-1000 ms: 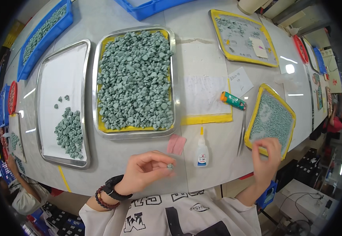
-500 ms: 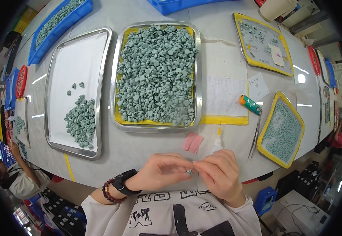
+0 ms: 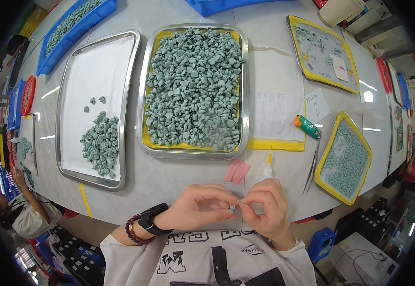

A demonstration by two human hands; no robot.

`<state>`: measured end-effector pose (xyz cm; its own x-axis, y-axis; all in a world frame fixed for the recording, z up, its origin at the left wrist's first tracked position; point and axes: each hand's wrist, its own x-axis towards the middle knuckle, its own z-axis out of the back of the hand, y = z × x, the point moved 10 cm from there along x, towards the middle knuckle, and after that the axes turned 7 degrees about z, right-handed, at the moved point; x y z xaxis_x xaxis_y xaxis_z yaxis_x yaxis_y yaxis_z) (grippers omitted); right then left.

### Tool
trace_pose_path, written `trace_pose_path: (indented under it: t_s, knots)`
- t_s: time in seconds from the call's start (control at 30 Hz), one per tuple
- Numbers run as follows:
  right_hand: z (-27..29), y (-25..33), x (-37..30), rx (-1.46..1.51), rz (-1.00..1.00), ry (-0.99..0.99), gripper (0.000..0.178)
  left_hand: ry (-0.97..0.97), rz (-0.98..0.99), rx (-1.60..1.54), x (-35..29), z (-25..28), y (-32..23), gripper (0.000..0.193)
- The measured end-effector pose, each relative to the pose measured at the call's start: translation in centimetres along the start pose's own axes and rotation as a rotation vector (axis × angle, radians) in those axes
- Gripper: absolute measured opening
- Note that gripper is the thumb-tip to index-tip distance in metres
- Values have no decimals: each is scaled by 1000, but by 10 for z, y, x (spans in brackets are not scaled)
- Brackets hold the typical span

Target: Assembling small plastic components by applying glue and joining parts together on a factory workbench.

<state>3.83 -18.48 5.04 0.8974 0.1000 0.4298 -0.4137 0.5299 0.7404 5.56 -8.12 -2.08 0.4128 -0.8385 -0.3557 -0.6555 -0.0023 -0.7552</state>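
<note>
Pinching a tiny grey-green stone piece point(image 3: 232, 208) between fingertips of both hands, right at the near table edge, close to the person's chest. Left hand point(image 3: 199, 208) is curling in from the left, thumb and forefinger closing on the piece; a black wristwatch point(image 3: 152, 219) and a dark red bead bracelet point(image 3: 132, 229) are sitting on that wrist. Right hand point(image 3: 267, 206) is meeting it from the right, thumb and forefinger tips pressing on the same piece; the other fingers are bending loosely. Piece is too small to tell its shape. Just beyond the right hand a small white squeeze bottle with a yellow nozzle point(image 3: 267, 169) is lying on the white table point(image 3: 169, 183), and a folded pink cloth pad point(image 3: 237, 171) is lying just beyond the gap between the hands. Further out, straight ahead of both hands, a steel tray with yellow liner heaped with grey-green stone pieces point(image 3: 194, 90) is sitting. Ahead and left of the left hand, a steel tray with white liner and a small pile of the same pieces point(image 3: 97, 102). Right of the right hand, long steel tweezers point(image 3: 312, 164) are lying beside a yellow-rimmed tray of fine green pieces point(image 3: 344, 158), with a green-and-orange cylindrical tool point(image 3: 307, 127) beyond them.
</note>
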Motion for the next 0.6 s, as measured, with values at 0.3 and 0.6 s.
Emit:
trace_pose_path:
  t_s: [0.3,0.6]
  knots:
    - [-2,2,-2,9,7,18,20,-52,-59,64,0,3,-4,30]
    - [-17,0,-2,230,-156,48,12,-157,-195,141,-7,12,-18,30]
